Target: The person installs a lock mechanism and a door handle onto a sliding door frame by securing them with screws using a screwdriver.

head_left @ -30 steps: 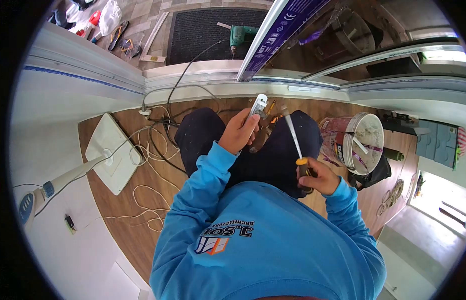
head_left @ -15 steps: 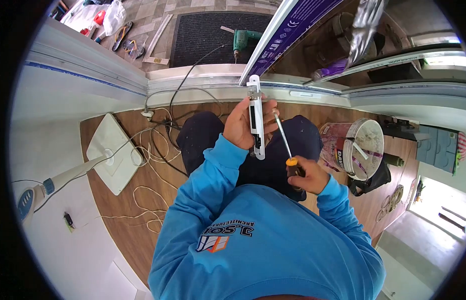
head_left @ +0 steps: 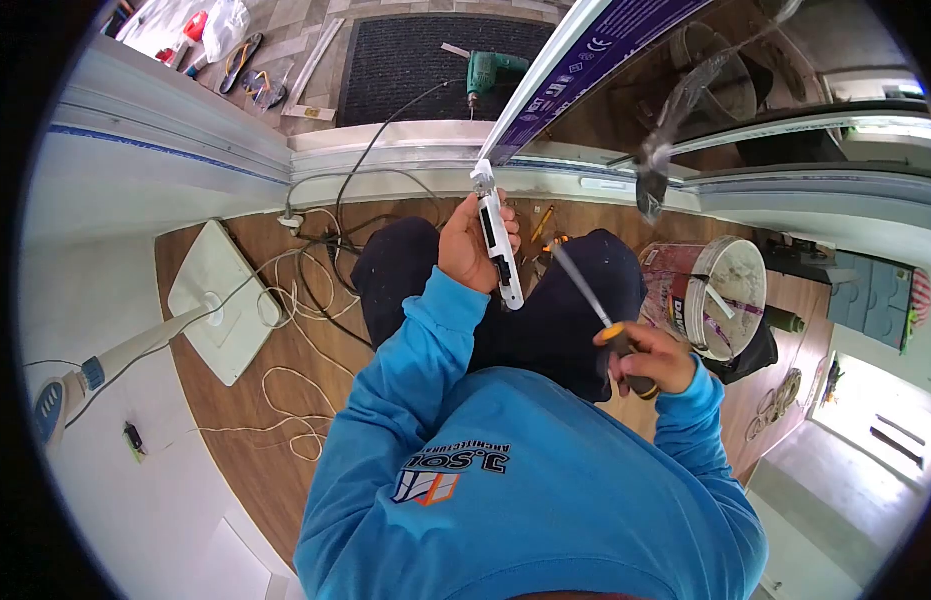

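Observation:
My left hand (head_left: pixel 468 250) is closed round a long white door lock fitting (head_left: pixel 500 245) with a dark slot and black parts along its face. The fitting is held upright and slightly tilted above my knees. In my right hand (head_left: pixel 656 358) is a screwdriver (head_left: pixel 584 287) with a yellow and dark handle and a long metal shaft. Its shaft points up and left towards the fitting, its tip apart from it. Beyond my knees, a yellow pencil-like tool (head_left: pixel 543 224) and other small items lie on the wooden floor, partly hidden.
A green drill (head_left: pixel 491 75) lies on a dark mat (head_left: pixel 396 70) past the door track. The door panel edge (head_left: pixel 566 80) stands close ahead. To the right is a bucket (head_left: pixel 731 300). Cables (head_left: pixel 306 280) tangle at left near a white stand base (head_left: pixel 221 300).
The screwdriver and my right hand have moved right and down, away from the fitting. The fitting has tilted and shifted slightly left, and my left fingers have closed more round it.

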A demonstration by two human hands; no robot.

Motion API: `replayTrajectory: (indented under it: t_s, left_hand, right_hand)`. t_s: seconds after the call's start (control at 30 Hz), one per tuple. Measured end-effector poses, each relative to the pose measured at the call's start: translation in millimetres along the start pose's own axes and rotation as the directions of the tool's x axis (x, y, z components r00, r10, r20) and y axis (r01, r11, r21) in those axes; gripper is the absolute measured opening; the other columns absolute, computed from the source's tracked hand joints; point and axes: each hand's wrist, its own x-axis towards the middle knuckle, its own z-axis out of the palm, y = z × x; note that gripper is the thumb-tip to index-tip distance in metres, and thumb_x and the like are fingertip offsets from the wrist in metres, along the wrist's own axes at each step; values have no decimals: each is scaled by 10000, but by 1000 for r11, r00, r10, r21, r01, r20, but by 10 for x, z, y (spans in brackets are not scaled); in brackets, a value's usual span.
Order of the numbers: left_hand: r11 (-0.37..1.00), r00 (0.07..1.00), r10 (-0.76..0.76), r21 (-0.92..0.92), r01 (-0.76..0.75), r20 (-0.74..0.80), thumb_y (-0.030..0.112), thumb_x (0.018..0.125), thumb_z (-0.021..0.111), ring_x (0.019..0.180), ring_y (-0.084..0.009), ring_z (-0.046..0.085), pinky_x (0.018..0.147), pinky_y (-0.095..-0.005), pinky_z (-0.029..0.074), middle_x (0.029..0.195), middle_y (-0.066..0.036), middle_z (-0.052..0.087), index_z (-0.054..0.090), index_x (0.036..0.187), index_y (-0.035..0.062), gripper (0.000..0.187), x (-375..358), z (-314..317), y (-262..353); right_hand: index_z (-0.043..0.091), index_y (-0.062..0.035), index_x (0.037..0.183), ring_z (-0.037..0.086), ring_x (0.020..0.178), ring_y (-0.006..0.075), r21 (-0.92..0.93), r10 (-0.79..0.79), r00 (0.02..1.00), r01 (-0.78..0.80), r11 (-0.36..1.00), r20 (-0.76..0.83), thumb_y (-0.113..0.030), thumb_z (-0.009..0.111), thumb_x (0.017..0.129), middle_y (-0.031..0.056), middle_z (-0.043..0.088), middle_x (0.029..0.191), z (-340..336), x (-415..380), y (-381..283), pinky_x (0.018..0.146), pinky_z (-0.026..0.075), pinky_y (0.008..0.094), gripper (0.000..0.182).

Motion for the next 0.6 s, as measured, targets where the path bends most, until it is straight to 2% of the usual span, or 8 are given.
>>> replayTrajectory:
  t_s: [0.07, 0.1, 0.17, 0.23, 0.27, 0.33, 0.4, 0.6]
  left_hand:
    - [997, 1000, 18, 69, -17, -24, 350, 964, 423, 719, -181, 539, 665, -310, 450, 833, -54, 574, 553, 1104, 40, 364, -10, 30, 16]
    - [995, 1000, -25, 96, 26, -10, 345, 962, 420, 724, -184, 543, 668, -309, 452, 838, -58, 583, 550, 1103, 34, 365, -21, 32, 15]
    - [990, 998, -66, 123, 65, 6, 340, 961, 417, 729, -188, 547, 672, -309, 454, 844, -62, 593, 547, 1101, 27, 367, -51, 46, -20]
    - [986, 998, -64, 153, 64, -4, 318, 957, 418, 781, -196, 581, 695, -324, 475, 896, -80, 624, 540, 1135, 21, 367, -97, 60, -57]
    - [985, 998, -11, 172, 2, 54, 303, 954, 422, 882, -216, 620, 765, -355, 506, 966, -97, 648, 548, 1163, 31, 364, -62, -19, -105]
    - [992, 999, -40, 120, 39, 6, 298, 954, 429, 918, -225, 626, 802, -365, 510, 991, -96, 653, 554, 1163, 39, 356, -131, 38, -101]
    - [992, 997, -49, 114, 55, -53, 290, 952, 450, 976, -234, 632, 880, -380, 508, 1057, -90, 653, 575, 1146, 62, 325, -322, 202, -27]
    - [932, 959, -37, 338, 135, -280, 283, 937, 503, 870, -189, 653, 754, -314, 557, 1013, -76, 651, 581, 1126, 50, 310, -1190, 1305, 185]
  right_hand:
    - [541, -20, 1133, 606, 711, 138, -16, -257, 961, 257, 966, -105, -132, 613, 847, 61, 605, 814, -52, 91, 58, 650, 489, 295, 315]
    - [541, -20, 1133, 606, 711, 138, -20, -259, 960, 258, 966, -104, -132, 613, 847, 61, 605, 814, -12, 195, -15, 650, 489, 295, 315]
    - [608, -40, 1049, 619, 711, 185, -606, -466, 845, 232, 761, -262, -167, 633, 836, 78, 628, 841, 122, 568, -251, 650, 481, 304, 249]
    - [649, -68, 979, 616, 713, 263, -773, -748, 635, 371, 515, -193, -182, 664, 788, 97, 627, 855, 268, 1041, -431, 637, 482, 339, 223]
    - [649, -68, 979, 616, 713, 263, -770, -747, 640, 382, 512, -179, -182, 664, 788, 97, 627, 855, 301, 1207, -484, 637, 482, 339, 223]
    - [658, -73, 1042, 615, 719, 296, -918, -814, 581, 327, 226, 7, -83, 664, 746, 115, 619, 806, 320, 1482, -615, 617, 492, 365, 297]
    - [666, -99, 1032, 606, 720, 314, -926, -764, 645, 304, 225, 26, -112, 666, 741, 111, 602, 792, 409, 1519, -725, 620, 493, 376, 291]
    - [678, -159, 952, 604, 742, 322, -945, -606, 792, 249, 210, 73, -183, 685, 706, 96, 585, 808, 870, 872, -1439, 634, 497, 402, 247]
